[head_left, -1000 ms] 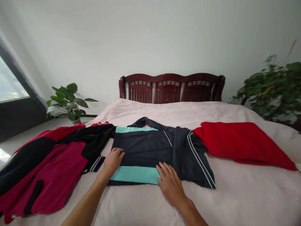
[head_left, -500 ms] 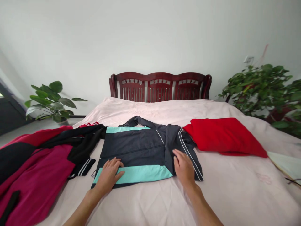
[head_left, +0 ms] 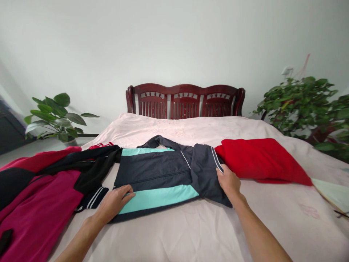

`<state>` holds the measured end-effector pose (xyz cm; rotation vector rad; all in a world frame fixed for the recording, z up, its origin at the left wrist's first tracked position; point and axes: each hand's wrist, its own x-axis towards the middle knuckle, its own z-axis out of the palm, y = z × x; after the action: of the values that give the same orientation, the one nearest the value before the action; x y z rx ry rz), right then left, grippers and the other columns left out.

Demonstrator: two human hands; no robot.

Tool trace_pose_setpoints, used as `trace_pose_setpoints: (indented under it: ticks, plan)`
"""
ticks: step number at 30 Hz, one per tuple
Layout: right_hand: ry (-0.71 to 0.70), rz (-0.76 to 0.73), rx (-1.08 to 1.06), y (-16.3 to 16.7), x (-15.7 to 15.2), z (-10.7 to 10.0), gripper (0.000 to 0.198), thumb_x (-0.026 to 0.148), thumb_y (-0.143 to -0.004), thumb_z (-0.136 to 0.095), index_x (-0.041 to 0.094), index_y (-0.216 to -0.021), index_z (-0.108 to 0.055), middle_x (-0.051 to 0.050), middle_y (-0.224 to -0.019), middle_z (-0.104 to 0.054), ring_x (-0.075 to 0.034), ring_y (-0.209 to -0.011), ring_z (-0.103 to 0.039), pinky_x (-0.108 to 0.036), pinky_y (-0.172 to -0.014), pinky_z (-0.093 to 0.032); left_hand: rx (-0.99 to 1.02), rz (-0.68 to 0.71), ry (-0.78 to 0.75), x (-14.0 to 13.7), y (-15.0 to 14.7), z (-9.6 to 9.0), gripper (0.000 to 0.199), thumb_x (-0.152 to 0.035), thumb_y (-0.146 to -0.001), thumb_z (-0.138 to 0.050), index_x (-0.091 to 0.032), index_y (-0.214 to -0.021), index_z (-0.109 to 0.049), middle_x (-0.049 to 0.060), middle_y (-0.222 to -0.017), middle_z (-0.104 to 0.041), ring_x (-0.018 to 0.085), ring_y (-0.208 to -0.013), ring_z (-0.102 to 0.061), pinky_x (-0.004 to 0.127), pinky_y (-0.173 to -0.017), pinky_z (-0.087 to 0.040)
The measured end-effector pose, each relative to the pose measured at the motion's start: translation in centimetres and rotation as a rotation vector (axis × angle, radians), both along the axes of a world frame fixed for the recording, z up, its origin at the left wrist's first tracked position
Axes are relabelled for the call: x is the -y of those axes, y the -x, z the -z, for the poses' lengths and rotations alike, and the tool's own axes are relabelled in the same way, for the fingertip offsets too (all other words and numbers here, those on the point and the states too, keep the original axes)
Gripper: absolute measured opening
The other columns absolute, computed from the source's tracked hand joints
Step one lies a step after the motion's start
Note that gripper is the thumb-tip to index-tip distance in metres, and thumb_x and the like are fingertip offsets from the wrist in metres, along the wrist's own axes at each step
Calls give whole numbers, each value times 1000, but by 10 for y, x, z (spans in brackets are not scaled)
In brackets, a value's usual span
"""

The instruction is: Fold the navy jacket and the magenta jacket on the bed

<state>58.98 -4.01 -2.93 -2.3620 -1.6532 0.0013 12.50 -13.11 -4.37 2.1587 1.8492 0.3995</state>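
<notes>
A magenta-and-black garment [head_left: 32, 203] at eight o'clock runs off the left and bottom edges. At four o'clock, a pale green sheet [head_left: 334, 194] is cut by the right edge. The right hand [head_left: 229, 183] hides its fingertips under the navy jacket [head_left: 163, 174].

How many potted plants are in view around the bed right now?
2. A broad-leaved green plant stands on the floor left of the dark red wooden headboard; a bushier small-leaved green plant stands right of the bed. Their pots are hidden or unclear.
</notes>
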Motion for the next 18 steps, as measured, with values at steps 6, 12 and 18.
trace_pose_setpoints:
  ticks: [6, 12, 18]
  plan:
    - [129, -44, 26, -3, -6, 25, 39, 37, -96, -37, 20, -126, -56, -15, -102, -72, -30, -94, -68, -39, -76, -47, -111, -58, -41, -8, 3, 19, 17, -38, -93, -49, -27, -88, -63, 0, -89, -68, 20, -85, -64, 30, -74, -42]
    - [133, -54, -233, -15, -32, 9, 42, 51, -89, -51, 20, -112, -66, -13, -108, -71, -28, -98, -67, -35, -77, -48, -142, 106, -338, 6, -30, 15, 30, -23, -94, -46, -28, -114, -68, 6, -125, -66, 27, -119, -57, 44, -105, -40]
    - [43, -72, -298, -8, -58, -15, 34, 37, -84, -59, 15, -106, -72, -11, -92, -74, -25, -86, -68, -29, -74, -48, -32, 521, -216, 17, -110, 35, 63, -30, -90, -58, -35, -149, -36, 3, -157, -39, 28, -146, -32, 51, -118, -31]
